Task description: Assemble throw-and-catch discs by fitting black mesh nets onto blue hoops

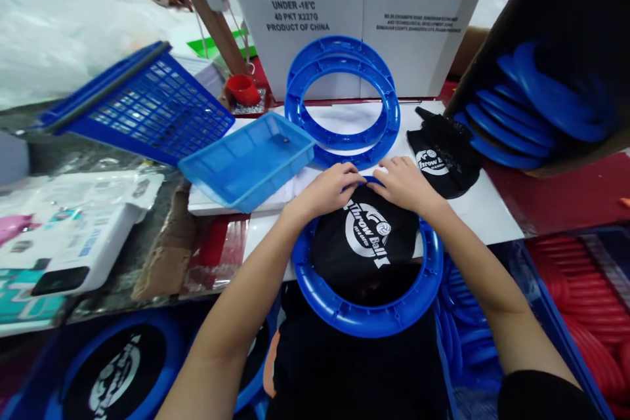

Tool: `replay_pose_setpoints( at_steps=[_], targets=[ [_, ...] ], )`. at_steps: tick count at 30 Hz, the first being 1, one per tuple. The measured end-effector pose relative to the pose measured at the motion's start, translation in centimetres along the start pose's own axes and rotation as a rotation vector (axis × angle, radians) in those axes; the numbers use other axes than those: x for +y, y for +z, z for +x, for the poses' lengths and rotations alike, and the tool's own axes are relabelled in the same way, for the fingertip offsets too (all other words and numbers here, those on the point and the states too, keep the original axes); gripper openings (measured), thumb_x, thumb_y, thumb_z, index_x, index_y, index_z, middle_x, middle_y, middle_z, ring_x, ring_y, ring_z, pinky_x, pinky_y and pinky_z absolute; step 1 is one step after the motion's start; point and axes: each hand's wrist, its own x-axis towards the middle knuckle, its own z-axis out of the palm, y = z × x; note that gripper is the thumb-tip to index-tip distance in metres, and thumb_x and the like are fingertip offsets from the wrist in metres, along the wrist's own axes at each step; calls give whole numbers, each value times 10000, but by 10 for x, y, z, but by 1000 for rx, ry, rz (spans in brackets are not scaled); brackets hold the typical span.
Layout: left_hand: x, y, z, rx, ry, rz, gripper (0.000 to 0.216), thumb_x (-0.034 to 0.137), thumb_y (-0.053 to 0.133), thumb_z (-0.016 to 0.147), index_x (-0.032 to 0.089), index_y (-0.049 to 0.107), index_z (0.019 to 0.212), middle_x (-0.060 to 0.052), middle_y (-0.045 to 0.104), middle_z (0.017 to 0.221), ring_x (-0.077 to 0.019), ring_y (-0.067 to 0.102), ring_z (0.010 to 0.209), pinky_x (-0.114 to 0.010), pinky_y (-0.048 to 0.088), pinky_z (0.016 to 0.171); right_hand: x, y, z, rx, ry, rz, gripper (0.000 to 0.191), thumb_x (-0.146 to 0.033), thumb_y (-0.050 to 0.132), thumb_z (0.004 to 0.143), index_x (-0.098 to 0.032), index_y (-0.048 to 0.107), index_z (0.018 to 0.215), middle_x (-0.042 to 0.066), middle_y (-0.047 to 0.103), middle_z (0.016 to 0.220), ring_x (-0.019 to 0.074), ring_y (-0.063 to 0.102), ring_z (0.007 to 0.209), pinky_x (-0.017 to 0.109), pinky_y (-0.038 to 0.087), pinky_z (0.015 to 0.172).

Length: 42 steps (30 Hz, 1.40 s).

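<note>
At the far edge of a blue plastic ring (pixel 367 321), my left hand (pixel 331 188) and my right hand (pixel 404 185) pinch side by side. Their fingers are closed on the edge of a black printed cloth (pixel 339 252), where it meets the ring's rim. The cloth bears a white "Throw Ball" logo and hangs across the upper part of the ring's opening; its lower part is not fixed to the near rim. Fingers hide the exact grip. Just beyond my hands, two blue rings (pixel 391 111) lean against a carton. More black printed cloths (pixel 445 161) lie to the right.
A light blue tray (pixel 246 161) and a tilted blue basket (pixel 147 105) stand left. A white carton (pixel 315 6) closes off the back. At right are a dark box (pixel 581 0) of blue rings and a bin of red rings (pixel 590 282). Finished-looking discs (pixel 118 367) lie below left.
</note>
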Motion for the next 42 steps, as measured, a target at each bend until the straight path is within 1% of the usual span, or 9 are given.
replay_pose_setpoints(
  at_steps=[5, 12, 18, 22, 28, 31, 33, 35, 42],
  targets=[
    [5, 6, 5, -98, 113, 117, 270, 230, 549, 1016, 207, 796, 1123, -109, 688, 1279, -279, 566, 1185, -420, 482, 1041, -56, -23, -66, 18, 149, -322, 258, -285, 486, 1067, -146, 695, 1004, 194, 688, 1100, 365, 584, 1082, 504, 454, 924],
    [22, -2, -1, -110, -162, 315, 329, 149, 475, 1004, 163, 802, 1037, -162, 643, 1222, -301, 574, 1108, -409, 521, 912, -91, -23, -141, -35, 418, -510, 180, -265, 587, 1012, -142, 717, 999, 278, 526, 1515, 484, 532, 1322, 525, 566, 834],
    [27, -26, -12, -217, -253, 115, 315, 276, 536, 1007, 174, 810, 1125, -163, 642, 1232, -251, 678, 968, -391, 553, 915, -56, -11, -126, -101, 531, -286, 227, -362, 588, 1020, -179, 723, 1027, 231, 516, 1544, 421, 623, 1228, 537, 625, 798],
    [33, -51, -20, -525, -376, -196, 444, 461, 625, 963, 197, 742, 1300, -133, 721, 1239, -212, 721, 803, -325, 602, 731, -20, -3, -99, -89, 567, -71, 228, -364, 615, 1006, -160, 704, 953, 201, 428, 1645, 435, 595, 1313, 617, 569, 1000],
    [46, -71, -27, -937, -314, -613, 602, 510, 740, 866, 194, 682, 1375, -73, 800, 878, -172, 636, 543, -256, 495, 448, 21, 8, -68, 0, 147, 310, 171, -280, 745, 918, -183, 680, 793, 144, 451, 1654, 378, 486, 1476, 600, 433, 1187],
    [44, -55, -20, -604, -143, -653, 434, 482, 717, 909, 198, 747, 1237, -51, 780, 819, -166, 648, 578, -278, 523, 552, 23, 17, -57, 34, -80, 368, 135, -254, 752, 908, -190, 696, 803, 150, 511, 1606, 359, 515, 1457, 605, 451, 1171],
    [38, -37, -11, -197, -14, -504, 263, 404, 700, 938, 195, 773, 1079, -72, 779, 941, -206, 711, 818, -333, 571, 777, 14, 20, -54, 73, -217, 345, 85, -221, 741, 909, -187, 709, 838, 170, 538, 1570, 346, 523, 1447, 579, 479, 1158],
    [32, -19, -5, -1, 104, -335, 169, 349, 720, 932, 196, 762, 990, -108, 748, 1163, -261, 683, 1103, -401, 528, 993, 1, 19, -56, 171, -297, 232, 43, -177, 689, 933, -179, 732, 926, 190, 542, 1546, 341, 497, 1461, 571, 481, 1163],
    [31, 3, -1, -200, 101, -37, 314, 474, 700, 959, 185, 731, 1080, -102, 682, 1128, -285, 655, 1075, -429, 487, 978, -30, 0, -87, 357, -151, -170, 223, -137, 518, 1024, -184, 676, 874, 127, 728, 961, 262, 676, 961, 414, 566, 844]
  ],
)
